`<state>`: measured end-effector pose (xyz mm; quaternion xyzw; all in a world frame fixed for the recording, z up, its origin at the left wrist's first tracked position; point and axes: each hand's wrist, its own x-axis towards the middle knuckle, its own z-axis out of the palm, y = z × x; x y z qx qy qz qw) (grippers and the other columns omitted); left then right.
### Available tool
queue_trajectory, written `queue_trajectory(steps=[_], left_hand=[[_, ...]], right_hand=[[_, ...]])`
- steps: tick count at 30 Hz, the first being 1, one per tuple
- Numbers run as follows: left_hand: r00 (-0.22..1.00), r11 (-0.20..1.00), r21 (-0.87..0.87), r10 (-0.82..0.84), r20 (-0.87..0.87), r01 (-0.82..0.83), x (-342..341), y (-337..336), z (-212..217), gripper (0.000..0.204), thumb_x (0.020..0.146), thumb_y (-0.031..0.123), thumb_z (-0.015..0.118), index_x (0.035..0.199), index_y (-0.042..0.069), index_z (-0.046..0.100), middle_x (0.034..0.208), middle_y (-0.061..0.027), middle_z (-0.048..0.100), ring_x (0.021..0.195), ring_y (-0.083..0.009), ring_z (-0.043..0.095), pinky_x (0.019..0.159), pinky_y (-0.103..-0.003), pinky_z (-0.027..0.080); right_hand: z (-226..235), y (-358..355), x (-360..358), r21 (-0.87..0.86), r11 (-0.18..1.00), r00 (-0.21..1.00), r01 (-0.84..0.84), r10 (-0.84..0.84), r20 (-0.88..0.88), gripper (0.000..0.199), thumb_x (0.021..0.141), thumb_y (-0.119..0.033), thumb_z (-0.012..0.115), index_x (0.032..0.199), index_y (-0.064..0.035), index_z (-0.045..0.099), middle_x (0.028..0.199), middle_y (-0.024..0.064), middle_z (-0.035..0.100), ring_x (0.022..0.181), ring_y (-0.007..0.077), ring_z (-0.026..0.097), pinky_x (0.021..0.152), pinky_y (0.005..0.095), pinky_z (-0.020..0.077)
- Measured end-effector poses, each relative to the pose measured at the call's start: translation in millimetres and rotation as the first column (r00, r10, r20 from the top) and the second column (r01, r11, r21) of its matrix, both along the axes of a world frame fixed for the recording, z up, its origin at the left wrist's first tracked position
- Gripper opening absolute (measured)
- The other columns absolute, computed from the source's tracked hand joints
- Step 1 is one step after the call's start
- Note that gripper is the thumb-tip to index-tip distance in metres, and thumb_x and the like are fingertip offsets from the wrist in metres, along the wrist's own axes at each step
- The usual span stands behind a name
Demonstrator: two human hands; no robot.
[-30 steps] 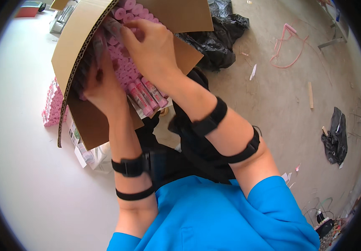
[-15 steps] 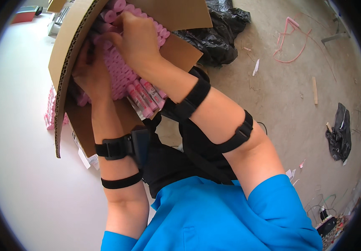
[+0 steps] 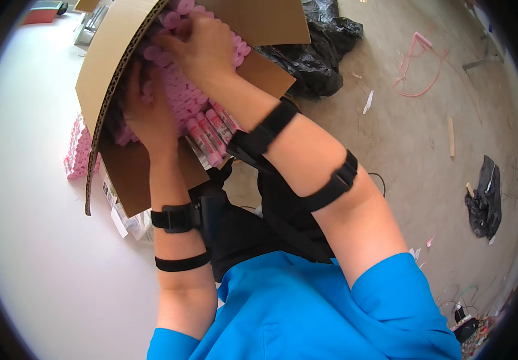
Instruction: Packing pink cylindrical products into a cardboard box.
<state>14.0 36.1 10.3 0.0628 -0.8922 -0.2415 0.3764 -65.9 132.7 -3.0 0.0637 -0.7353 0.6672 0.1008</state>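
A cardboard box (image 3: 151, 180), its flaps folded out, holds tightly packed pink capped tubes (image 3: 188, 99) standing with their round ends up. Inside its left part is my left hand (image 3: 153, 117), fingers stretched and apart, beside the packed tubes; its fingertips are in shadow. My right hand (image 3: 205, 51) is at the far end of the box, its fingers bent and closed round pink tubes at the top of the pack. Several labelled pink tubes (image 3: 208, 132) lie on their sides at the near right corner, below my right wrist.
On the white table (image 3: 49, 240) a stack of pink tubes (image 3: 79, 156) stands left of the box. Black plastic sheeting (image 3: 325, 54) lies on the floor behind the box. Another black bag (image 3: 485, 198), a wooden strip (image 3: 451, 137) and pink strapping (image 3: 412, 66) lie farther right.
Box and both hands appear shifted slightly right in view. My left hand has turned, its fingers now straighter and farther apart. My right hand stays at the far tubes.
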Motion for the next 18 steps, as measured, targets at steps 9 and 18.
queue_trajectory(steps=[9,18], left_hand=[[0.854,0.958,0.269,-0.057,0.517,-0.099,106,24,-69,0.024,0.085,0.01,0.068,0.106,-0.001,0.067,0.095,-0.0142,0.067,0.078,-0.0252,0.064,0.067,-0.034,0.051],[0.81,0.955,-0.298,0.173,0.561,0.002,80,51,-110,0.052,0.073,0.019,0.076,0.12,0.003,0.059,0.116,-0.0121,0.059,0.111,-0.0333,0.052,0.094,-0.047,0.039]], right_hand=[[-132,83,102,0.27,0.959,0.99,-0.09,0.056,0.133,0.013,0.08,-0.006,0.066,0.091,-0.0008,0.064,0.086,0.0172,0.065,0.083,0.0358,0.063,0.071,0.0425,0.0498],[-129,61,111,0.41,0.899,0.988,-0.155,0.133,0.083,0.029,0.078,-0.01,0.069,0.103,-0.0001,0.059,0.098,0.0176,0.06,0.094,0.0368,0.058,0.077,0.0438,0.0492]])
